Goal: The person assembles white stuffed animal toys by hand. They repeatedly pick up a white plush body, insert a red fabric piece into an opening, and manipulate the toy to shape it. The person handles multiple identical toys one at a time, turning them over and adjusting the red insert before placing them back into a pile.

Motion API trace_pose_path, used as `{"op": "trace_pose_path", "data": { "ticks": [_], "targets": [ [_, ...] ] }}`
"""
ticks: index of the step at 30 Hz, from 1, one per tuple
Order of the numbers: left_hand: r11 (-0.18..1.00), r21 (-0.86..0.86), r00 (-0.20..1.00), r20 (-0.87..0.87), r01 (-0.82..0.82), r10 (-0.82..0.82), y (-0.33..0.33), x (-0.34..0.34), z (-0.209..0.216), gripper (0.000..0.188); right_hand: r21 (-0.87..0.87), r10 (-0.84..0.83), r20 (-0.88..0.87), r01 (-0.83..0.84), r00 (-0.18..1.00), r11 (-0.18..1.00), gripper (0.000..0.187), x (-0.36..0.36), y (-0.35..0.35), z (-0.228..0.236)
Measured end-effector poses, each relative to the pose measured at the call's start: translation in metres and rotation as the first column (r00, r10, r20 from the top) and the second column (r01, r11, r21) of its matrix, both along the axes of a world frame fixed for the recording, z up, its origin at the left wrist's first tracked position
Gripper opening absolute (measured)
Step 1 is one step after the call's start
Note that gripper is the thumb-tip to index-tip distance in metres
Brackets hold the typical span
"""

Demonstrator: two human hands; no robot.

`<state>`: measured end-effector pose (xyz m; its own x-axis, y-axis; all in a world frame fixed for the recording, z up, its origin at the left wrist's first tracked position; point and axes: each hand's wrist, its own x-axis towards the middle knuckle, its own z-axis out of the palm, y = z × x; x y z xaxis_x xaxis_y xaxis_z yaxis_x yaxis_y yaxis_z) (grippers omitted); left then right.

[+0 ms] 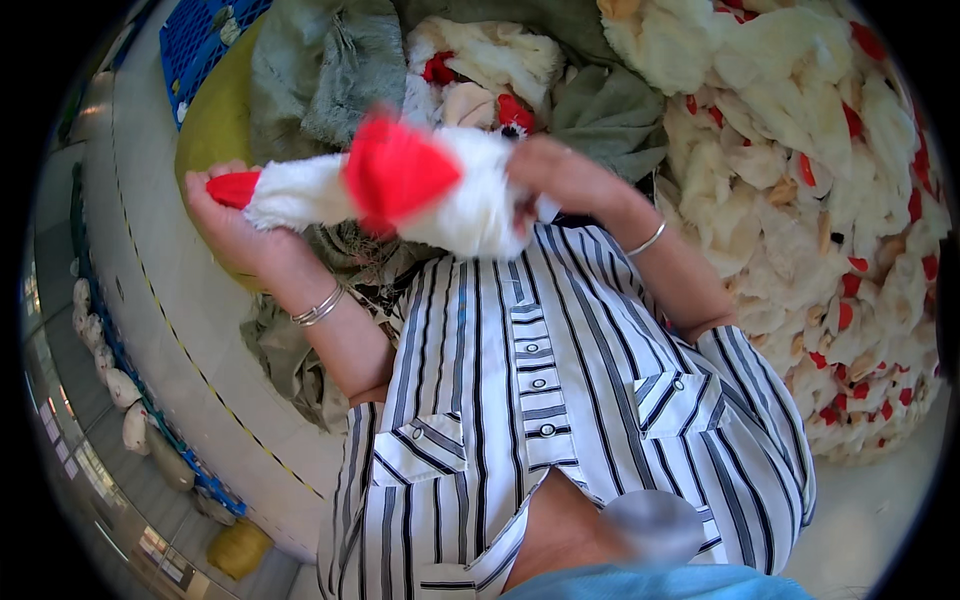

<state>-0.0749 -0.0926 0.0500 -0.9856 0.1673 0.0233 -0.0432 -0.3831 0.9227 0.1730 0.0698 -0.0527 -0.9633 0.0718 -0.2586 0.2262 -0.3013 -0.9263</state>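
Note:
Stretched between my hands is a white furry plush toy skin (465,230) with a large red fabric piece (405,170) on its middle, smeared by motion. My left hand (228,215) is closed round one narrow end, where a red tip (233,189) lies across the fingers. At the wider end, my right hand (565,178) grips the white fur, its fingertips partly hidden at the edge. Just beyond, more white and red plush pieces (485,60) lie on grey-green cloth (325,80).
A large heap of cream plush pieces with red parts (800,200) rises on the right. At the far left stand a yellow-green rounded container or bag (215,130) and a blue plastic crate (205,50). Several white bundles (125,390) line the left side, near a yellow sack (238,548).

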Motion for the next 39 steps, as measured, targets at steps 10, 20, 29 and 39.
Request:
{"op": "trace_pose_path", "data": {
  "ticks": [10, 20, 29, 39],
  "targets": [
    [0.955, 0.183, 0.959, 0.115, 0.235, -0.258, 0.005, -0.031, -0.051, 0.020, -0.114, -0.741, -0.618, 0.902, 0.263, 0.416, 0.029, 0.070, 0.119, 0.112],
    [0.864, 0.160, 0.866, 0.085, 0.477, -0.493, 0.020, 0.004, -0.058, 0.019, 0.799, -0.659, -0.376, 0.588, 0.652, 0.127, 0.043, -0.080, 0.141, -0.154],
    [0.857, 0.099, 0.835, 0.194, 0.505, -0.515, 0.016, 0.023, -0.071, 0.014, 0.546, -0.452, 0.158, 0.304, 0.878, 0.781, 0.025, -0.045, 0.114, -0.241],
    [0.399, 0.219, 0.254, 0.488, 0.890, -0.835, 0.041, 0.052, -0.164, 0.056, 0.092, 0.261, -0.282, -0.245, 0.923, 0.965, 0.014, -0.037, -0.023, -0.007]
  ]
}}
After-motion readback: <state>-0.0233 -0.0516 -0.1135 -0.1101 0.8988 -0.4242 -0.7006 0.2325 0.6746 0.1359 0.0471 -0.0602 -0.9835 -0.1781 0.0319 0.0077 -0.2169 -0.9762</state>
